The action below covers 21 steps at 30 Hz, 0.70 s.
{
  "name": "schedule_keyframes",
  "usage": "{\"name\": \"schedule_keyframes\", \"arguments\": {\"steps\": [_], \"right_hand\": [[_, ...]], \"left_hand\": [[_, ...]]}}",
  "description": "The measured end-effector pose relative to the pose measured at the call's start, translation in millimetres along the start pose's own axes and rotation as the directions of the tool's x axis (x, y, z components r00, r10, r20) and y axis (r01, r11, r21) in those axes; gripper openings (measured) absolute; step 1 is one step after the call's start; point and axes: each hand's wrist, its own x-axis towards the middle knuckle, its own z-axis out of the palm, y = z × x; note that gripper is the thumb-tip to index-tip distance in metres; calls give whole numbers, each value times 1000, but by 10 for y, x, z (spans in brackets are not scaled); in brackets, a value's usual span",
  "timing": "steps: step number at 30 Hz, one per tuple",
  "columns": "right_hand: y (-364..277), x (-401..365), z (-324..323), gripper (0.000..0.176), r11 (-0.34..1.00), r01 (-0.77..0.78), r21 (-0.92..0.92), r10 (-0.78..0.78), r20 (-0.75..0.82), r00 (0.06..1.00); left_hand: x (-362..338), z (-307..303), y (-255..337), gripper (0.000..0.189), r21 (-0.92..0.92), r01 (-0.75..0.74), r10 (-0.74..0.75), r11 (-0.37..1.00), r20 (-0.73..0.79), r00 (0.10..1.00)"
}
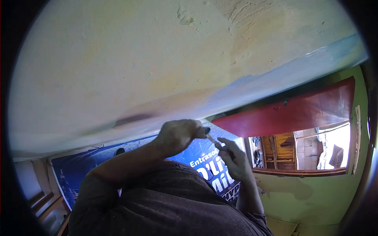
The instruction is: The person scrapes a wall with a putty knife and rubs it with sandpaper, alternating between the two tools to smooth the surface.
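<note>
My left hand (179,135) is closed around a small, thin pale object (211,138) beside the wall. A dark tip shows at its fingers; I cannot tell what the object is. Just to the right, my right hand (234,159) is raised with its fingers bent and partly apart, their tips close to the object's lower end. Whether they touch it is too small to tell. Both hands are in front of my dark shirt (157,204), above a blue printed banner (189,151).
A pale, stained wall (118,59) fills the upper view. At the right, a red panel (291,112) hangs beside an opening with a wooden sill (299,172) in a green wall (311,196). Wooden slats (49,206) stand at the lower left.
</note>
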Motion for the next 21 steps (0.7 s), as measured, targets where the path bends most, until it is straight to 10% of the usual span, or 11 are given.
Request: {"name": "schedule_keyframes", "arguments": {"steps": [6, 21], "right_hand": [[-721, 234, -696, 30, 888, 211, -409, -256, -60, 965], [-1285, 559, -781, 27, 784, 188, -592, -275, -60, 960]], "left_hand": [[-118, -470, -169, 6, 187, 56, -43, 981, -76, 996], [-420, -1039, -60, 30, 266, 179, -139, 947, -162, 977]]}}
